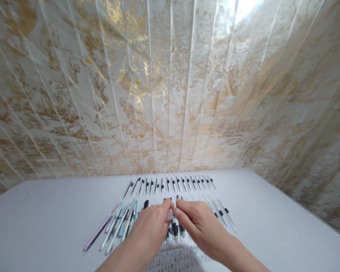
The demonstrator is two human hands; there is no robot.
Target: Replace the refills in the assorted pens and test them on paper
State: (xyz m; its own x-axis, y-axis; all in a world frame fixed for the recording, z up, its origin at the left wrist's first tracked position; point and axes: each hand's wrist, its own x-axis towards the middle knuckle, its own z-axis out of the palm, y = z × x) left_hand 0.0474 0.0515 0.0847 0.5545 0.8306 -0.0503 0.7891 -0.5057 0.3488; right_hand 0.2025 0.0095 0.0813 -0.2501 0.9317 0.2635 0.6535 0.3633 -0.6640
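My left hand (151, 223) and my right hand (200, 224) meet at the middle of the white table, fingers pinched and fingertips touching. A small pale piece (169, 215) shows at the left fingers; what it is I cannot make out, and the fingers hide most of the grip. Several black-and-clear pens (175, 231) lie just below and between my hands, partly covered by them. Left of my left hand is a loose pile of pens (120, 223) in white, light blue and pink.
Clear slim tubes with black parts (172, 184) form a row at the back. More such tubes (226, 214) lie right of my right hand. Paper with dark writing (177, 260) is at the front. A gold-patterned curtain (158, 94) hangs behind the table (272, 226).
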